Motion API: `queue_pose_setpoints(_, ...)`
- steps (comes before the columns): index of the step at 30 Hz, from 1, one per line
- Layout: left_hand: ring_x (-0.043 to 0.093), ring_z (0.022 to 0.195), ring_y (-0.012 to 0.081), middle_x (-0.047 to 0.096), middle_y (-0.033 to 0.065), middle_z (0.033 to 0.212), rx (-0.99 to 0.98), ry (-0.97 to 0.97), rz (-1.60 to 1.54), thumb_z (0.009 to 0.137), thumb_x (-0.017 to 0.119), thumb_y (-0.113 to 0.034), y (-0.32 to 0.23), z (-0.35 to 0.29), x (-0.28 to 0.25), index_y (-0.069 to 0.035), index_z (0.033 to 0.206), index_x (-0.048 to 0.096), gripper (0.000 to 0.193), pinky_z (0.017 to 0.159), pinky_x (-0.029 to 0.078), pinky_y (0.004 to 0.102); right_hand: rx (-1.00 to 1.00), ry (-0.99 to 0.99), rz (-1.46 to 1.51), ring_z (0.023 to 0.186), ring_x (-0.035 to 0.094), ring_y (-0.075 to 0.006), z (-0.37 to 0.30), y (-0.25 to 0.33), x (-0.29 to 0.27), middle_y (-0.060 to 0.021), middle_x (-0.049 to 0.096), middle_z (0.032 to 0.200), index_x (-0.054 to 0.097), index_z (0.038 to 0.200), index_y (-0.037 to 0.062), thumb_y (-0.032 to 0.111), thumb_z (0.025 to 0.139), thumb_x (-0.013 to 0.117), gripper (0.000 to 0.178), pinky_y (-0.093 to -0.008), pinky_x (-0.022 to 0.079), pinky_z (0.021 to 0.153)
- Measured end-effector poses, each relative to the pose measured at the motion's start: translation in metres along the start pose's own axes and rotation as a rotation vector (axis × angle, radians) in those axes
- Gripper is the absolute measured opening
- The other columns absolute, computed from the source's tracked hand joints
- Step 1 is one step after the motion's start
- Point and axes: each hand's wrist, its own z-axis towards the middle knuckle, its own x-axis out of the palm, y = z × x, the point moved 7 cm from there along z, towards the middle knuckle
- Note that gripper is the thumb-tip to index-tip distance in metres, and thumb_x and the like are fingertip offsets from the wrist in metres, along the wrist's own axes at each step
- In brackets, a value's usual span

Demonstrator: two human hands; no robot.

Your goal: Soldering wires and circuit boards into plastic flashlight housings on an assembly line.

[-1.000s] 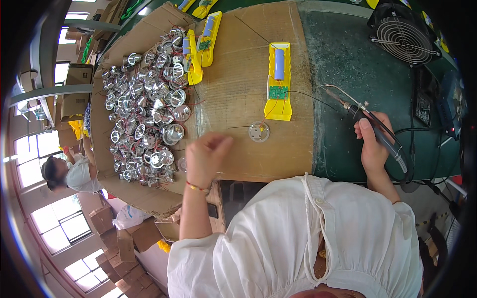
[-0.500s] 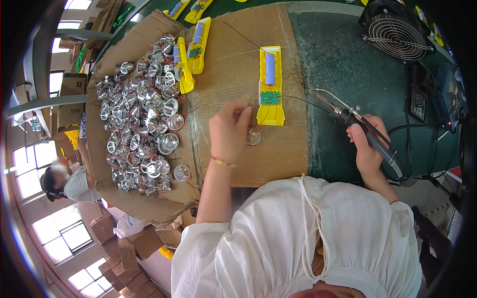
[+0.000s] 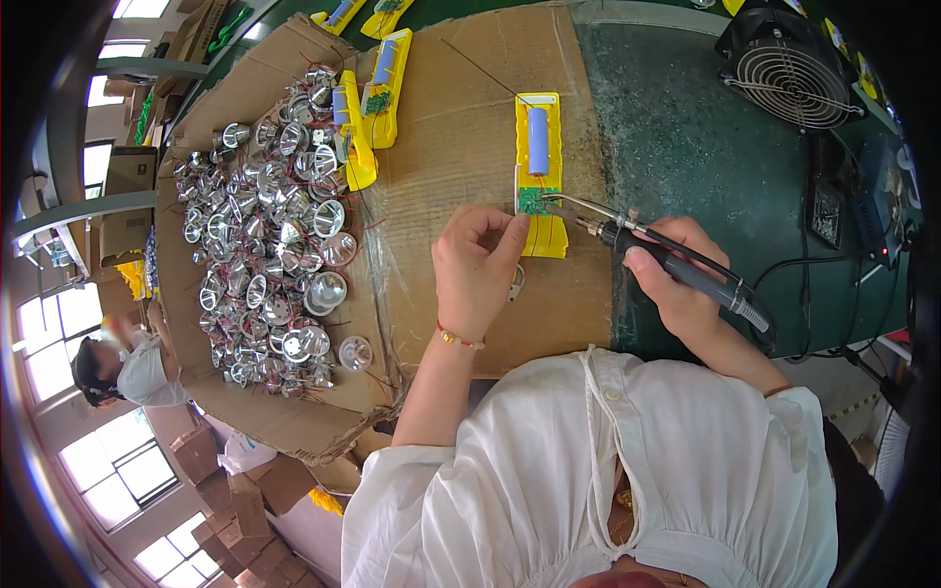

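My right hand (image 3: 676, 279) grips a soldering iron (image 3: 676, 265) with a thin curved metal tube alongside its tip. Both tip and tube end are at the small green circuit board (image 3: 534, 201) in a yellow plastic housing (image 3: 547, 238). A purple cylindrical battery (image 3: 538, 142) lies in the housing above the board. At the board's lower left, my left hand (image 3: 472, 260) is closed in a pinch; what lies between the fingertips is too small to make out. Just below those fingers shows part of a round reflector piece (image 3: 517, 284), mostly hidden by the hand.
A cardboard box (image 3: 186, 382) full of shiny reflectors with red wires stands on the left. Two yellow housings (image 3: 387, 88) rest by its edge. A black fan with a wire grille (image 3: 789, 86) is at the far right. Another person (image 3: 137, 367) is off to the left.
My right hand has brought the soldering iron leftward onto the circuit board. My left hand has moved slightly right, close to the board, and the reflector piece has turned and shifted a little.
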Motion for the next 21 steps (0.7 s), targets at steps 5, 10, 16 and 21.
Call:
queue_pose_setpoints(5,0.055,0.051,0.0108,0.056,0.0068,0.072,0.005,0.004,0.003,0.078,0.066,-0.009,-0.003,0.001,0.003,0.004,0.072,0.060,0.015,0.047,0.043,0.0243,0.091,0.027,0.050,0.062,0.055,-0.0091,0.000,-0.008,0.007,-0.0061,0.061,0.070,0.057,0.084,-0.0020,0.013,0.078,0.067,0.019,-0.0225,0.044,0.058)
queue_pose_setpoints(10,0.055,0.052,0.0107,0.056,0.0069,0.072,-0.026,0.019,-0.010,0.078,0.066,-0.010,-0.003,0.001,0.003,0.004,0.072,0.061,0.015,0.048,0.043,0.0245,0.086,0.022,0.111,0.058,0.055,-0.0056,-0.003,-0.018,0.008,-0.0041,0.061,0.067,0.057,0.084,-0.0005,0.008,0.079,0.066,0.014,-0.0197,0.043,0.051)
queue_pose_setpoints(16,0.055,0.055,0.0103,0.057,0.0071,0.072,-0.088,0.023,0.009,0.078,0.067,-0.010,0.004,0.003,-0.002,0.004,0.072,0.061,0.016,0.051,0.043,0.0246,0.174,-0.087,0.205,0.063,0.056,-0.0073,-0.006,-0.021,0.000,-0.0066,0.063,0.071,0.056,0.089,-0.0015,0.010,0.081,0.065,0.016,-0.0204,0.044,0.056)
queue_pose_setpoints(21,0.055,0.055,0.0106,0.056,0.0072,0.070,-0.127,0.050,-0.017,0.077,0.067,-0.011,-0.001,0.006,0.002,0.004,0.072,0.060,0.017,0.051,0.043,0.0247,0.148,-0.108,0.209,0.063,0.056,-0.0074,-0.007,-0.020,-0.012,-0.0068,0.063,0.071,0.056,0.089,-0.0016,0.010,0.081,0.065,0.017,-0.0203,0.044,0.056)
